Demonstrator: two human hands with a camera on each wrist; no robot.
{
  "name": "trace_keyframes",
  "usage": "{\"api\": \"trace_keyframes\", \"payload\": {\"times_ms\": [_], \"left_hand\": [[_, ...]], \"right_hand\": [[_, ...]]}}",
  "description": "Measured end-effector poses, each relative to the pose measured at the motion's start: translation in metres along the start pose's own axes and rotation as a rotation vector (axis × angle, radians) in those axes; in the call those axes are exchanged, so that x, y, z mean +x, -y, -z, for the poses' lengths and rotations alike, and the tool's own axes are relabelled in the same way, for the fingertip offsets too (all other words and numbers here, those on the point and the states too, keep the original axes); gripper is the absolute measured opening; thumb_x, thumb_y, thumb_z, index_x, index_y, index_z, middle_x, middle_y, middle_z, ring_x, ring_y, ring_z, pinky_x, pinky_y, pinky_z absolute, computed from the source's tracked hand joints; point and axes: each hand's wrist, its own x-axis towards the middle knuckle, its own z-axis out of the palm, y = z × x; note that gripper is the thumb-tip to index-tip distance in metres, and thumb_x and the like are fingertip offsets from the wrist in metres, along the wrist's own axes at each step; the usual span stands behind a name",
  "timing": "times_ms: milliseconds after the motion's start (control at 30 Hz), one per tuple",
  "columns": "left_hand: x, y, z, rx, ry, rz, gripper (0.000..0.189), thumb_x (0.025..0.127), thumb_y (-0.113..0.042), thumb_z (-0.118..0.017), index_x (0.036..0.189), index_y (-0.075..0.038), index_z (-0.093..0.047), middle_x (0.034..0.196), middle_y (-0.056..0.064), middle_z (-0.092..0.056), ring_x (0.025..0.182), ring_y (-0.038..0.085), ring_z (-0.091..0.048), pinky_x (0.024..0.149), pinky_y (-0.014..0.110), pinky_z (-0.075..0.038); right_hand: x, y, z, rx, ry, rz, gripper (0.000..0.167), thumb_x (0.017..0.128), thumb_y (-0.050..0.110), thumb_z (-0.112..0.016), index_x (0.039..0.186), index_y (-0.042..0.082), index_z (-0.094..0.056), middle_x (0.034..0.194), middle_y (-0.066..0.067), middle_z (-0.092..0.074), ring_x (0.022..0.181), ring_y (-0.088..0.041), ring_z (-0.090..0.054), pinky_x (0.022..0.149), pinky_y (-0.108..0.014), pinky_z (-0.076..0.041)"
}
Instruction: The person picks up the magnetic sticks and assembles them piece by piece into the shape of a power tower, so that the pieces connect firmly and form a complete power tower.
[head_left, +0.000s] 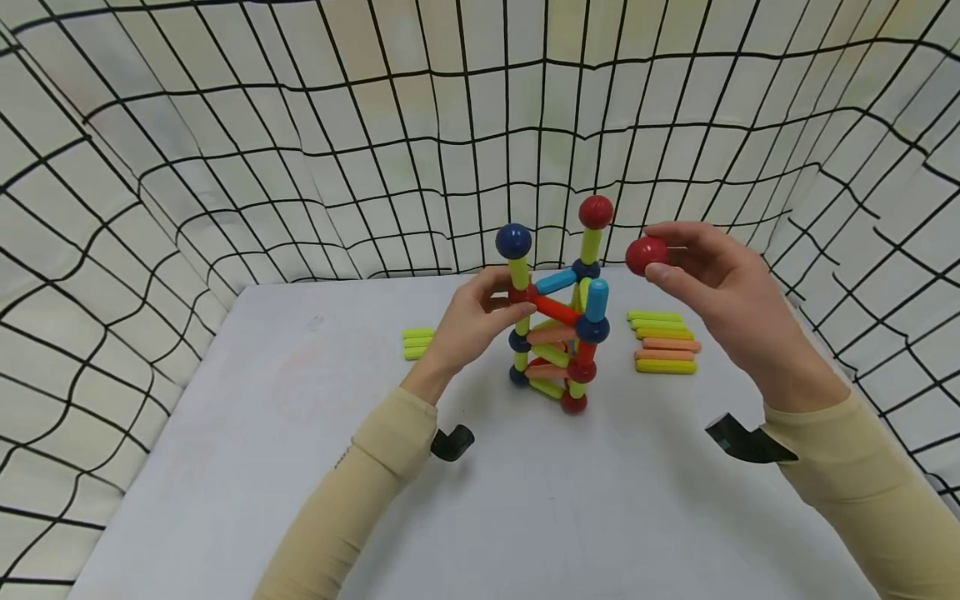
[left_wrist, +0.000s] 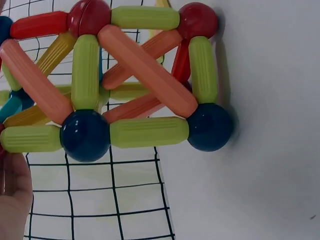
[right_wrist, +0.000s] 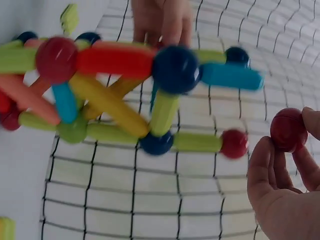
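Note:
A tower of coloured balls and rods [head_left: 551, 310] stands upright on the white table. My left hand [head_left: 468, 325] pinches a red ball joint [head_left: 521, 294] high on its left side. Between the thumb and fingers of my right hand [head_left: 731, 308] is a loose red ball [head_left: 647, 255], held apart from the tower's upper right. Up top, a navy ball [head_left: 513, 242] and another red ball [head_left: 596, 212] cap green rods, while a light-blue rod [head_left: 597, 300] points up from a navy joint. Diagonal orange rods [left_wrist: 147, 70] brace the lower levels in the left wrist view.
Several yellow, green and orange rods [head_left: 666, 343] lie in a row right of the tower. Left of it are a few short green rods [head_left: 417, 343], partly near my left wrist. A black grid net [head_left: 480, 108] over pale fabric walls the white table [head_left: 300, 400].

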Motion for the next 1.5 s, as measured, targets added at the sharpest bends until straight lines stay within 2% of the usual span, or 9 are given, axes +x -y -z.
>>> {"api": "trace_keyframes", "payload": {"times_ms": [167,333,467,667,867,1067,1233,1500], "left_hand": [[-0.004,0.001,-0.008,0.051,-0.05,-0.076,0.035,0.091,-0.015,-0.07,0.123,-0.008,-0.058,0.116,0.004,-0.058,0.11,0.018,-0.056,0.095,0.035,-0.049],[-0.006,0.002,-0.015,0.076,-0.079,-0.14,0.037,0.091,-0.013,-0.071,0.124,-0.006,-0.055,0.116,0.005,-0.057,0.11,0.016,-0.055,0.094,0.034,-0.049],[-0.007,0.002,-0.019,0.088,-0.099,-0.157,0.038,0.09,-0.012,-0.071,0.124,-0.006,-0.054,0.115,0.005,-0.057,0.11,0.016,-0.055,0.094,0.032,-0.05],[-0.007,0.001,-0.017,0.08,-0.085,-0.132,0.04,0.091,-0.014,-0.071,0.126,-0.007,-0.055,0.118,0.005,-0.057,0.113,0.016,-0.055,0.095,0.033,-0.049],[-0.006,0.0,-0.011,0.084,-0.031,-0.086,0.038,0.092,-0.018,-0.069,0.127,-0.009,-0.057,0.119,0.004,-0.057,0.112,0.018,-0.055,0.096,0.035,-0.049],[-0.003,0.003,-0.008,-0.025,0.022,-0.106,0.034,0.102,-0.017,-0.052,0.133,-0.003,-0.053,0.125,0.008,-0.059,0.113,0.02,-0.058,0.1,0.036,-0.047],[0.0,0.003,-0.008,-0.029,0.013,-0.117,0.035,0.103,-0.019,-0.05,0.134,-0.003,-0.055,0.123,0.008,-0.061,0.113,0.019,-0.059,0.101,0.036,-0.046],[0.001,0.0,-0.007,-0.003,0.004,-0.077,0.032,0.103,-0.015,-0.051,0.133,-0.006,-0.057,0.123,0.01,-0.06,0.112,0.021,-0.06,0.101,0.036,-0.046]], "right_hand": [[0.002,0.016,-0.016,-0.008,0.043,0.084,0.04,0.096,0.017,-0.063,0.135,0.014,-0.055,0.123,-0.005,-0.06,0.108,-0.018,-0.06,0.086,-0.018,-0.051],[0.006,0.013,-0.022,-0.02,0.068,0.107,0.04,0.095,0.015,-0.064,0.134,0.011,-0.056,0.123,-0.006,-0.06,0.107,-0.017,-0.061,0.088,-0.018,-0.05],[0.008,0.008,-0.021,-0.037,0.053,0.121,0.039,0.096,0.015,-0.063,0.134,0.011,-0.055,0.123,-0.007,-0.06,0.107,-0.017,-0.061,0.087,-0.017,-0.05],[0.009,0.005,-0.017,-0.039,0.032,0.057,0.041,0.096,0.019,-0.064,0.136,0.014,-0.054,0.124,-0.005,-0.059,0.107,-0.016,-0.06,0.084,-0.017,-0.051],[0.006,0.005,-0.016,-0.019,0.039,0.071,0.042,0.096,0.016,-0.064,0.136,0.014,-0.054,0.126,-0.004,-0.057,0.111,-0.018,-0.059,0.086,-0.018,-0.05],[0.006,0.005,-0.017,-0.001,0.045,0.085,0.042,0.096,0.014,-0.063,0.136,0.012,-0.053,0.127,-0.004,-0.056,0.112,-0.018,-0.058,0.087,-0.018,-0.05],[0.007,0.003,-0.018,0.024,0.056,0.11,0.041,0.096,0.012,-0.063,0.135,0.01,-0.053,0.126,-0.005,-0.056,0.113,-0.019,-0.057,0.088,-0.019,-0.051],[0.008,0.0,-0.017,0.028,0.06,0.133,0.041,0.095,0.011,-0.063,0.135,0.008,-0.053,0.126,-0.006,-0.057,0.113,-0.019,-0.058,0.088,-0.019,-0.051]]}}
